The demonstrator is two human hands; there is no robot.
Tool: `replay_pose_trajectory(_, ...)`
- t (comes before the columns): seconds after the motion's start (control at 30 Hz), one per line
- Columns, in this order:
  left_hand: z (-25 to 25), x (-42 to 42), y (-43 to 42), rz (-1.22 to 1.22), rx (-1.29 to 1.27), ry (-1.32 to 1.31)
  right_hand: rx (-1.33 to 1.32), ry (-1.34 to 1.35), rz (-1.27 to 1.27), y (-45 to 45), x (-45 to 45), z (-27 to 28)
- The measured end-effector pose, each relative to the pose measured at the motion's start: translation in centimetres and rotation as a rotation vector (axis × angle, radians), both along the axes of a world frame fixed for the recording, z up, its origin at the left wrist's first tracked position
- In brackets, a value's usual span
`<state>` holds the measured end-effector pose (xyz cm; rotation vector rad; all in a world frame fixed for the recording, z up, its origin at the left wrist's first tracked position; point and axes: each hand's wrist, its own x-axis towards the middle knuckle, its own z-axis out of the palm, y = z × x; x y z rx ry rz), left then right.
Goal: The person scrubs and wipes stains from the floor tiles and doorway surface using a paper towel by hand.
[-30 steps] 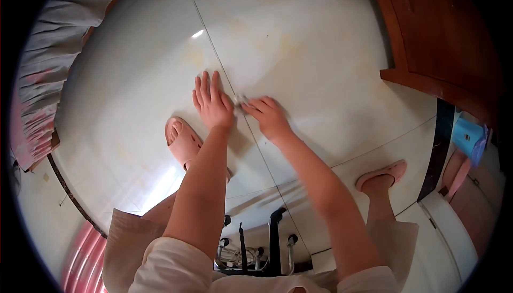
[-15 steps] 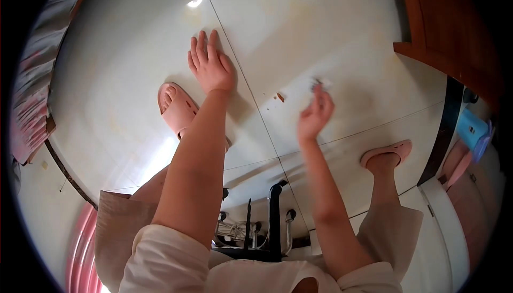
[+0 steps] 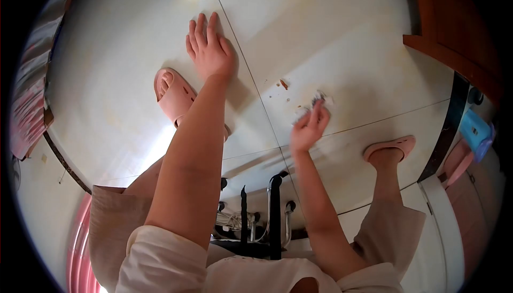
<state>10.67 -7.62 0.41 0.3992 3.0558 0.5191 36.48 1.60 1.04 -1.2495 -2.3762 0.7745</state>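
My left hand (image 3: 211, 52) lies palm down on the pale tiled floor (image 3: 342, 31), fingers stretched and apart, with nothing in it. Bent fingers of my right hand (image 3: 311, 127) press a crumpled white tissue (image 3: 327, 99) with dark smudges against the floor. White folds of it show on both sides of the fingertips; the rest is hidden under them. Just beyond, a small brown scrap (image 3: 284, 84) lies among several tiny crumbs.
My feet wear pink slippers, the left one (image 3: 173, 98) beside my left forearm, the right one (image 3: 390, 148) farther right. Wooden furniture (image 3: 454, 25) stands at upper right. A chair base with metal legs (image 3: 274, 207) and coiled cable are behind me. A blue packet (image 3: 475, 127) is at far right.
My right hand has pulled the tissue back toward me and slightly left, and more of its white folds show. My left hand stays flat on the floor; the view has shifted slightly.
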Motion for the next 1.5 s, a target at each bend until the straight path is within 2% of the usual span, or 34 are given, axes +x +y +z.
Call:
replay_pose_trajectory(0.17,-0.7,0.0,0.0,0.005,0.02,0.028,0.035,0.009,0.035,-1.9,-5.3,-0.1)
replay_pose_trajectory(0.27,-0.3,0.0,0.0,-0.004,0.032,0.02,-0.018,0.008,0.157,-2.0,-6.9,0.5)
replay_pose_trajectory(0.43,-0.2,-0.1,-0.1,-0.003,0.021,0.048,-0.085,-0.042,0.31,-0.7,-6.8,1.1)
replay_pose_trajectory(0.63,-0.7,-0.2,-0.2,0.003,0.043,0.05,-0.296,-0.037,0.497,1.6,-6.9,3.4)
replay_pose_trajectory(0.87,-0.7,-0.2,-0.2,0.008,0.056,0.056,-0.38,-0.071,0.716,3.4,-7.4,2.5)
replay_pose_trajectory(0.93,-0.7,-0.2,-0.1,0.012,0.05,0.081,-0.223,-0.034,0.776,3.3,-8.0,2.6)
replay_pose_trajectory(1.13,-0.8,-0.2,0.0,0.012,0.063,0.101,-0.121,0.039,0.957,4.0,-7.9,2.0)
replay_pose_trajectory(1.37,-0.6,-0.3,0.0,0.002,0.057,0.105,0.011,0.073,0.99,4.4,-5.9,1.9)
replay_pose_trajectory(1.47,0.1,-0.1,0.1,0.005,0.05,0.069,-0.082,-0.016,0.932,5.4,-4.0,2.4)
replay_pose_trajectory(1.5,0.1,-0.1,0.1,0.006,0.055,0.062,-0.575,-0.017,0.608,5.6,-3.4,2.5)
